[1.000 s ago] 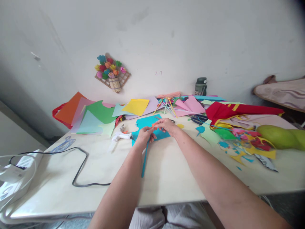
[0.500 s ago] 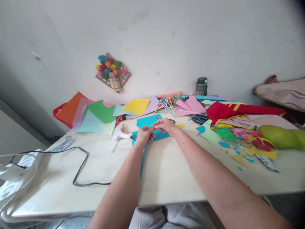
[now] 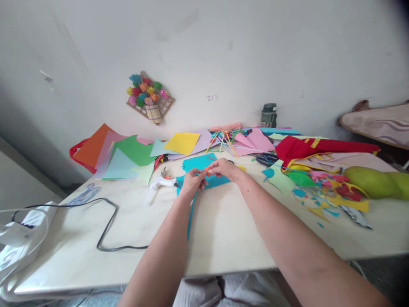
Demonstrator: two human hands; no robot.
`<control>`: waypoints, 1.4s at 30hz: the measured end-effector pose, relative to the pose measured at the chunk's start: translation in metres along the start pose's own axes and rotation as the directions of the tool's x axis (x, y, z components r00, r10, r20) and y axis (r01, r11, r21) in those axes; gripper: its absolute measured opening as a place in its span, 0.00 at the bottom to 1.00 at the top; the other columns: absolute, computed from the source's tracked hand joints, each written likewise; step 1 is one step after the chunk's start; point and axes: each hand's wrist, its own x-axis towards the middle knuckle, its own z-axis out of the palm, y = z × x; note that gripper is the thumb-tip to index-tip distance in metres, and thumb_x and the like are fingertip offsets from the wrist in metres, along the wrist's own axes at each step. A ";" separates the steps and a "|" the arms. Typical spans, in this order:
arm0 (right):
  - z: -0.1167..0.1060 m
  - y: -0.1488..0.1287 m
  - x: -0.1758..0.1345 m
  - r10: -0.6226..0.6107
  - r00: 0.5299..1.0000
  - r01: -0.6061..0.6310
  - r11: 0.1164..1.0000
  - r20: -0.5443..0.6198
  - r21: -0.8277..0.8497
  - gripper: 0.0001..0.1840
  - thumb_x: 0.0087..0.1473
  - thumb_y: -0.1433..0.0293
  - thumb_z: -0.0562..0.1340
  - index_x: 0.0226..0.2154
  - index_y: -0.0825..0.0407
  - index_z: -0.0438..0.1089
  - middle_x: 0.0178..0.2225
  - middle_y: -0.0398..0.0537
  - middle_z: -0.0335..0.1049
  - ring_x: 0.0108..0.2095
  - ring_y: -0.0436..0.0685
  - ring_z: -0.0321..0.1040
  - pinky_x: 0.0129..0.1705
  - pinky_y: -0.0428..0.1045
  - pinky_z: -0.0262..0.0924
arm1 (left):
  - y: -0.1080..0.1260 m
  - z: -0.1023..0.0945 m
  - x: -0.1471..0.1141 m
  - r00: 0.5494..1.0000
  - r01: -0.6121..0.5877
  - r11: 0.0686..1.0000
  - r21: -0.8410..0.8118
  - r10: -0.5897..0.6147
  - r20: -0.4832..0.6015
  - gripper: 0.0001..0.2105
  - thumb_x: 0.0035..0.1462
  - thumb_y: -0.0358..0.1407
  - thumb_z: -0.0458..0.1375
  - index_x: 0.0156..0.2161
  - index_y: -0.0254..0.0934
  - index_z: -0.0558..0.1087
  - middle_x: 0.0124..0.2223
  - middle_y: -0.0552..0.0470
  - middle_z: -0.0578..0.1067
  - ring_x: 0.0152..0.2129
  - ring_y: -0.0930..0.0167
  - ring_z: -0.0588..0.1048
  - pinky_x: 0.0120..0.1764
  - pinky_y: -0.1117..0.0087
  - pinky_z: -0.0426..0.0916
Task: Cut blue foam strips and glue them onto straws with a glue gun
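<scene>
My left hand (image 3: 193, 181) and my right hand (image 3: 225, 168) meet over the middle of the table, fingers pinched. Between their fingertips is a small piece of orange paper (image 3: 208, 171), gripped from both sides. A thin blue strip (image 3: 191, 219) hangs or lies below my left hand; whether that hand grips it too I cannot tell. Underneath both hands lies blue paper (image 3: 198, 161). A white glue gun (image 3: 162, 182) rests just left of my left hand. Behind my right hand, a dark loop and a grey tip show, mostly hidden.
Coloured paper sheets (image 3: 139, 151) line the wall side. Thin paper sticks (image 3: 224, 140) lie in the middle back. Paper scraps (image 3: 319, 209), a red cloth (image 3: 297, 151) and green fruit (image 3: 364, 181) sit right. A black cord (image 3: 108, 226) runs left to a power strip (image 3: 38, 217).
Both hands stay nearly in place, the fingers shifting slightly around the orange paper. My right hand and forearm have moved slightly right, covering more of the yellow disc. The camera view has shifted a little.
</scene>
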 end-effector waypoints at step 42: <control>-0.002 -0.001 0.000 -0.053 0.996 0.049 0.997 -0.068 -0.057 0.07 0.39 0.70 0.59 0.16 0.57 0.66 0.11 0.39 0.60 0.12 0.44 0.52 0.14 0.42 0.48 | 0.002 -0.007 -0.001 0.972 0.231 0.935 -0.270 -0.209 0.108 0.06 0.49 0.34 0.54 0.27 0.31 0.67 0.17 0.54 0.66 0.10 0.80 0.61 0.12 0.80 0.52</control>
